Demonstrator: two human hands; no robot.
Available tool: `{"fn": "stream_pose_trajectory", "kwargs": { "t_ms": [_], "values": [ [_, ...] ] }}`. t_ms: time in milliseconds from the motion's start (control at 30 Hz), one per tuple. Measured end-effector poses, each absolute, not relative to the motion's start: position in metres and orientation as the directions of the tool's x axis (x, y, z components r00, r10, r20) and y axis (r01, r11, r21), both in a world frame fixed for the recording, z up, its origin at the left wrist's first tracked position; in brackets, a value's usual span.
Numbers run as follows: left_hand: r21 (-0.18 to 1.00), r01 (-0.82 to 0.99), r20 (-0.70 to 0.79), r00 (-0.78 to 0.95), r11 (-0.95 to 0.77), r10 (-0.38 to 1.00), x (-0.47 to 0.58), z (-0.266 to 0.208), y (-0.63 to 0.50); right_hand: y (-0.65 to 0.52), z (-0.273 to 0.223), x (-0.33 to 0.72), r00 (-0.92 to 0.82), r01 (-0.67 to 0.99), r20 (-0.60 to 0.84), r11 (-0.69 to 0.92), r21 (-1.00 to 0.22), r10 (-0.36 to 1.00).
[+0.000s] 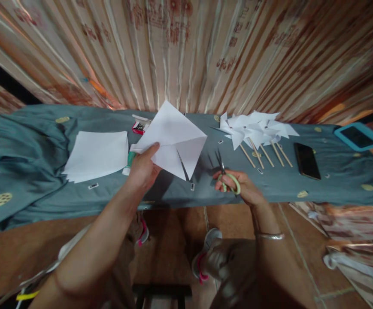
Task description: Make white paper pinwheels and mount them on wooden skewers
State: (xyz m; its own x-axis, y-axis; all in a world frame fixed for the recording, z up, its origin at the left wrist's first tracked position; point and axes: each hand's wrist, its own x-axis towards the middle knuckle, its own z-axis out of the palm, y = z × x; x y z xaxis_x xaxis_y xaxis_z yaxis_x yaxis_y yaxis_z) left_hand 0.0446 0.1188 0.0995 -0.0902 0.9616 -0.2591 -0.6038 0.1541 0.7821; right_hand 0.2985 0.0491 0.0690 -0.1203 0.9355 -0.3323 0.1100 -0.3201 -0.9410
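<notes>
A square sheet of white paper (173,133) is pinched by its left side in my left hand (145,168), thumb on top. One slit runs inward from its near corner, and a crease crosses the sheet. My right hand (234,183) grips scissors (224,172) with pale green handles, fingers in the loops. Their blades point away from me, a little apart, to the right of the paper and not touching it. Behind my left hand, a green and white object (130,159) is partly hidden.
A stack of white paper (98,154) lies at left on the cloth-covered table (160,195). Behind the held sheet is a small red and white box (140,125). Several paper pinwheels (257,128) on sticks, a phone (307,161) and a blue-framed tablet (359,136) lie at right.
</notes>
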Motion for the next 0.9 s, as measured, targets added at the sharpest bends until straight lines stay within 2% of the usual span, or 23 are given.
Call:
{"fn": "stream_pose_trajectory", "kwargs": {
  "t_ms": [100, 167, 233, 400, 467, 567, 700, 767, 900],
  "values": [
    [0.803, -0.548, -0.255, 0.036, 0.233, 0.966, 0.052, 0.092, 0.11, 0.056, 0.064, 0.299, 0.167, 0.032, -0.161, -0.169, -0.985, 0.973],
    [0.829, -0.47, -0.287, 0.109, 0.304, 0.952, 0.058, 0.084, 0.102, 0.059, 0.064, 0.296, 0.217, 0.026, -0.08, -0.088, -0.996, 0.973],
    [0.852, -0.384, -0.326, 0.141, 0.355, 0.935, 0.063, 0.074, 0.095, 0.061, 0.067, 0.291, 0.181, 0.026, -0.069, -0.075, -0.997, 0.981],
    [0.88, -0.229, -0.37, 0.216, 0.415, 0.904, 0.067, 0.058, 0.086, 0.059, 0.075, 0.283, 0.013, -0.041, -0.258, -0.258, -0.965, 0.966],
    [0.866, -0.245, -0.382, 0.239, 0.436, 0.893, 0.066, 0.061, 0.087, 0.058, 0.072, 0.28, 0.033, -0.075, -0.278, -0.275, -0.958, 0.96],
    [0.779, -0.363, -0.391, 0.355, 0.51, 0.849, 0.065, 0.076, 0.089, 0.061, 0.065, 0.272, 0.171, -0.173, -0.231, -0.202, -0.964, 0.958],
    [0.727, -0.464, -0.29, 0.462, 0.507, 0.838, 0.072, 0.091, 0.083, 0.069, 0.056, 0.26, 0.393, -0.303, -0.19, -0.069, -0.951, 0.9],
    [0.764, -0.452, -0.256, 0.444, 0.461, 0.859, 0.079, 0.09, 0.077, 0.072, 0.054, 0.256, 0.443, -0.29, -0.165, -0.033, -0.956, 0.881],
    [0.826, -0.407, -0.231, 0.386, 0.39, 0.893, 0.096, 0.083, 0.066, 0.076, 0.053, 0.249, 0.484, -0.143, -0.07, 0.0, -0.99, 0.872]
  ]
}}
